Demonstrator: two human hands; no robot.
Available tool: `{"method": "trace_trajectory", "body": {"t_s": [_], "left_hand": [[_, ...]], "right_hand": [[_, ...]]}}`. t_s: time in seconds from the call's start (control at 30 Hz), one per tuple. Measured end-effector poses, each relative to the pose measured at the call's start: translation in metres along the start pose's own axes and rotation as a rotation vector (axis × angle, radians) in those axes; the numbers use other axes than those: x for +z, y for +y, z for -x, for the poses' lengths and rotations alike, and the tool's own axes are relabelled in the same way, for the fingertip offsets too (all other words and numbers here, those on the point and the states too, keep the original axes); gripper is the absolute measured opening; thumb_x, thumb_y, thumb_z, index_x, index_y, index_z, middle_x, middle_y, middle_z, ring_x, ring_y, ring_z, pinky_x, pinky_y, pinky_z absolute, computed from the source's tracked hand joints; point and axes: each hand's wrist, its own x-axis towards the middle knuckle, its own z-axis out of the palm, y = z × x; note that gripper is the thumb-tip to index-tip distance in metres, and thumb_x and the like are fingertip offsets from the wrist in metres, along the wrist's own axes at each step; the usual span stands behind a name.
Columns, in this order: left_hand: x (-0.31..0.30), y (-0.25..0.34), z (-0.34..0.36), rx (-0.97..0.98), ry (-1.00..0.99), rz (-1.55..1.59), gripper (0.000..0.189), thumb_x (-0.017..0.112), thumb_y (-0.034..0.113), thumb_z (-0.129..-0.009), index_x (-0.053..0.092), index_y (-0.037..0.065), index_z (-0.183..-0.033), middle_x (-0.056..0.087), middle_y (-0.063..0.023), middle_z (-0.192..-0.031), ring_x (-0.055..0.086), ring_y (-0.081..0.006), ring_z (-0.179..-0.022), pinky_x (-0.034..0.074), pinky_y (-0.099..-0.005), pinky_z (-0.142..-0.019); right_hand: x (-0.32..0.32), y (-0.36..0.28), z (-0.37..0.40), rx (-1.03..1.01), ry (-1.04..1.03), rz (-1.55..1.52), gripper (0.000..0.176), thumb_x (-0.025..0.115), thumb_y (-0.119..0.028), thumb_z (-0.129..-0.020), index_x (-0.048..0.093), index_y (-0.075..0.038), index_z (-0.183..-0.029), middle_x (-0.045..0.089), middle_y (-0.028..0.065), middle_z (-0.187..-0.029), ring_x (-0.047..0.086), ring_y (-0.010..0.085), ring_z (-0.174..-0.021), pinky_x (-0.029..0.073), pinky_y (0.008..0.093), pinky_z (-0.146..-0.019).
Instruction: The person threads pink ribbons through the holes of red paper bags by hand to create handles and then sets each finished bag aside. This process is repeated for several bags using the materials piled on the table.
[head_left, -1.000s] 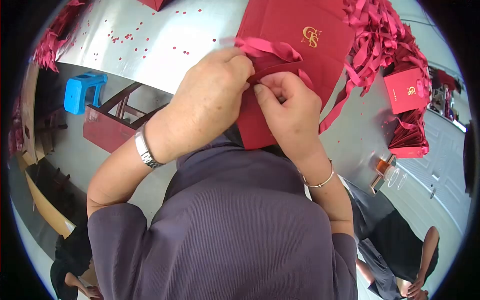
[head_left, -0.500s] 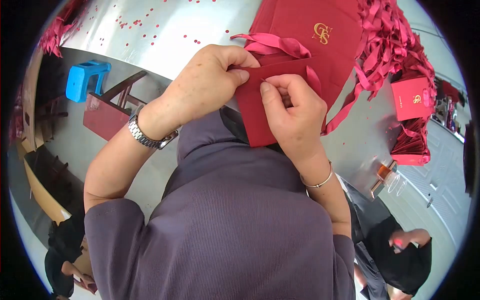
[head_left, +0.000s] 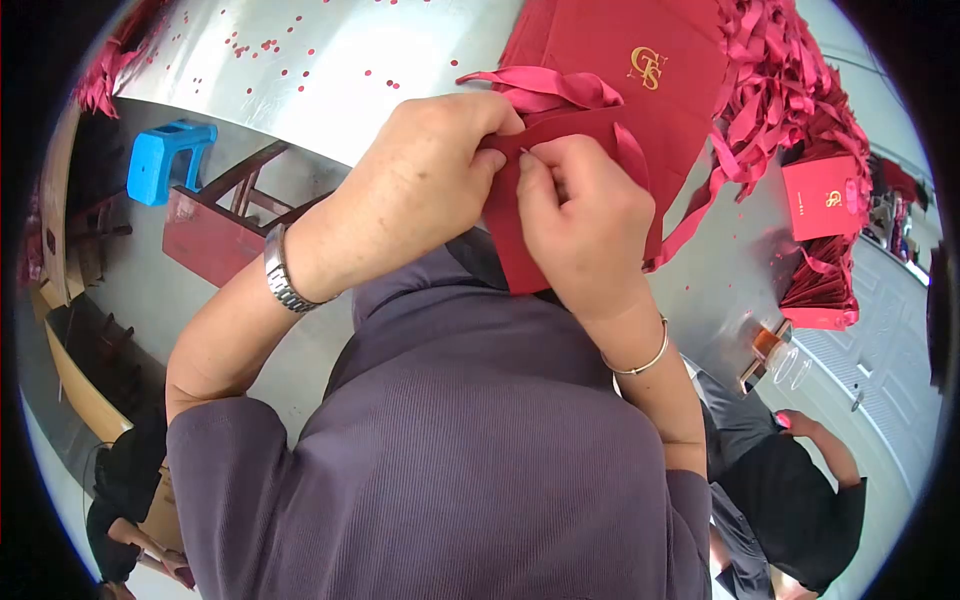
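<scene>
A dark red paper bag [head_left: 515,225] is between my hands at the table edge, with a pink ribbon [head_left: 560,85] lying along its top. My left hand [head_left: 430,180] wears a metal watch and pinches the bag's upper left edge between thumb and fingers. On the bag's face, my right hand [head_left: 585,215] has thumb and index finger pressed together on a small pale tip, too small to name. Beyond lies a larger red bag [head_left: 610,50] with a gold logo.
Pink ribbons [head_left: 765,90] and stacked red bags [head_left: 820,198] line the right side. A glass cup [head_left: 785,360] holds amber liquid. Red dots dot the table [head_left: 340,45]. A blue stool [head_left: 155,165] stands left. Two people in black, one lower left, another lower right.
My left hand has turned and shifted slightly right at the bag's edge. A pale tip now shows at my right fingertips. The person at lower right has moved an arm.
</scene>
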Motion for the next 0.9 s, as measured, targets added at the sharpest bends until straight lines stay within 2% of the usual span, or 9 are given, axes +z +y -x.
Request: {"method": "trace_trajectory", "body": {"t_s": [0.07, 0.13, 0.23, 0.37, 0.47, 0.57, 0.77, 0.83, 0.9], "left_hand": [[0.000, 0.002, -0.001, 0.003, -0.003, -0.020, 0.017, 0.064, -0.004, -0.080, 0.062, -0.003, -0.097, 0.066, -0.0160, -0.085, 0.066, -0.0271, -0.077, 0.052, -0.0328, -0.068], [0.001, 0.003, -0.002, -0.003, 0.009, -0.009, 0.011, 0.059, -0.003, -0.078, 0.058, -0.003, -0.088, 0.063, -0.0231, -0.081, 0.063, -0.0426, -0.080, 0.051, -0.0455, -0.069], [-0.001, -0.001, -0.002, 0.037, -0.041, -0.040, 0.016, 0.063, -0.004, -0.078, 0.056, -0.003, -0.092, 0.063, -0.0191, -0.081, 0.064, -0.0359, -0.075, 0.050, -0.0380, -0.066], [0.001, -0.001, -0.007, 0.065, -0.068, -0.031, 0.017, 0.063, -0.005, -0.078, 0.056, -0.002, -0.093, 0.064, -0.0197, -0.082, 0.064, -0.0370, -0.076, 0.051, -0.0387, -0.066], [0.000, -0.001, -0.008, 0.054, -0.065, -0.034, 0.018, 0.064, -0.004, -0.078, 0.056, -0.002, -0.095, 0.064, -0.0206, -0.084, 0.065, -0.0380, -0.078, 0.052, -0.0387, -0.067], [-0.003, 0.000, -0.004, 0.046, -0.023, -0.052, 0.013, 0.061, -0.002, -0.080, 0.051, -0.002, -0.088, 0.062, -0.0226, -0.077, 0.062, -0.0437, -0.078, 0.050, -0.0483, -0.066], [-0.010, -0.001, 0.003, 0.092, -0.009, 0.010, 0.015, 0.063, 0.002, -0.082, 0.056, -0.001, -0.095, 0.064, -0.0217, -0.078, 0.064, -0.0399, -0.076, 0.051, -0.0441, -0.065], [-0.014, 0.000, 0.002, -0.038, -0.020, 0.145, 0.024, 0.064, -0.003, -0.084, 0.062, 0.001, -0.107, 0.066, -0.0105, -0.080, 0.065, -0.0242, -0.074, 0.052, -0.0317, -0.070], [-0.018, -0.001, -0.004, -0.094, -0.058, 0.178, 0.023, 0.062, -0.006, -0.084, 0.065, 0.002, -0.106, 0.065, -0.0073, -0.086, 0.064, -0.0198, -0.077, 0.051, -0.0295, -0.070]], "right_hand": [[0.001, -0.001, 0.001, -0.273, 0.004, 0.418, 0.009, 0.063, -0.008, -0.081, 0.058, -0.004, -0.075, 0.060, 0.0103, -0.065, 0.062, 0.0260, -0.057, 0.048, 0.0371, -0.051], [0.002, -0.002, -0.001, -0.261, 0.005, 0.440, 0.011, 0.061, -0.009, -0.082, 0.056, -0.003, -0.074, 0.061, 0.0117, -0.065, 0.062, 0.0272, -0.056, 0.049, 0.0392, -0.052], [-0.005, -0.004, -0.011, 0.223, -0.130, -0.159, 0.016, 0.061, -0.011, -0.083, 0.053, -0.002, -0.073, 0.061, 0.0146, -0.063, 0.061, 0.0345, -0.057, 0.049, 0.0447, -0.055], [-0.007, 0.003, -0.019, -0.159, -0.143, 0.202, 0.017, 0.061, -0.012, -0.084, 0.053, -0.002, -0.073, 0.060, 0.0155, -0.062, 0.061, 0.0339, -0.056, 0.049, 0.0422, -0.053], [-0.009, 0.001, -0.021, -0.201, -0.170, 0.298, 0.013, 0.062, -0.011, -0.084, 0.053, -0.002, -0.083, 0.059, 0.0151, -0.062, 0.062, 0.0329, -0.057, 0.049, 0.0413, -0.053], [-0.014, -0.011, -0.022, -0.108, -0.184, 0.128, 0.019, 0.065, -0.010, -0.083, 0.050, -0.003, -0.094, 0.061, 0.0141, -0.065, 0.064, 0.0328, -0.060, 0.050, 0.0412, -0.054], [-0.017, -0.004, -0.026, -0.120, -0.281, 0.072, 0.027, 0.069, -0.011, -0.082, 0.048, -0.004, -0.099, 0.065, 0.0135, -0.075, 0.066, 0.0321, -0.068, 0.051, 0.0411, -0.058], [-0.019, -0.001, -0.023, -0.108, -0.293, 0.047, 0.028, 0.070, -0.011, -0.081, 0.049, -0.004, -0.098, 0.065, 0.0130, -0.077, 0.066, 0.0315, -0.068, 0.051, 0.0409, -0.058], [-0.020, 0.000, -0.020, -0.097, -0.308, 0.025, 0.029, 0.072, -0.011, -0.080, 0.049, -0.004, -0.097, 0.066, 0.0125, -0.079, 0.066, 0.0310, -0.067, 0.051, 0.0406, -0.058]]}}
